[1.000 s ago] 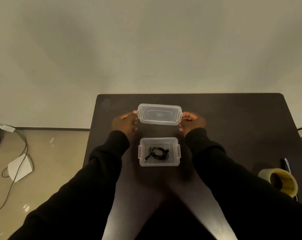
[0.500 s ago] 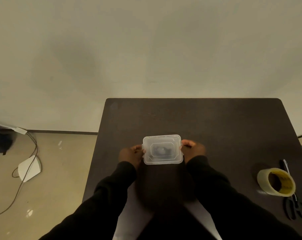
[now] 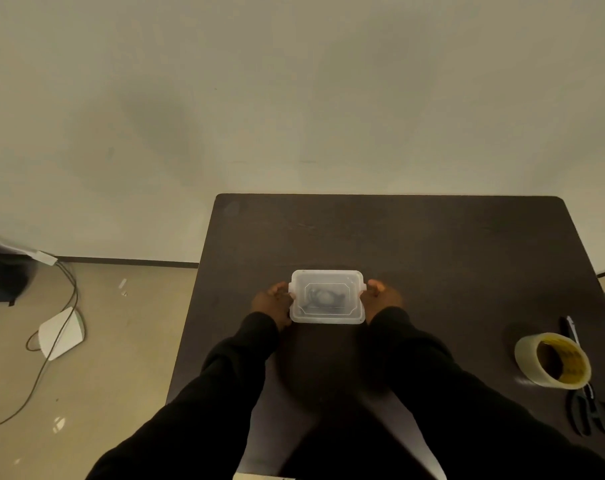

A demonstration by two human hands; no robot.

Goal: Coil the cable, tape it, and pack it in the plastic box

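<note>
Where the fingers meet the plastic, each hand grips one short end of the box (image 3: 327,296): the left hand (image 3: 272,303) curls against its left side and the right hand (image 3: 380,298) against its right side, fingertips at the small side tabs. The lid (image 3: 329,277) lies on top of the box, and through the cloudy plastic the cable (image 3: 315,296) shows as a dark coil inside; the tape on it cannot be made out. The box sits on the dark table (image 3: 432,258), near its middle. Black sleeves (image 3: 225,382) run back from both hands toward the camera. Well off to the right, near the table's edge, a tape roll (image 3: 552,360) stands on its side, with a pen (image 3: 569,329) just behind it and scissors (image 3: 594,415) just in front of it.
</note>
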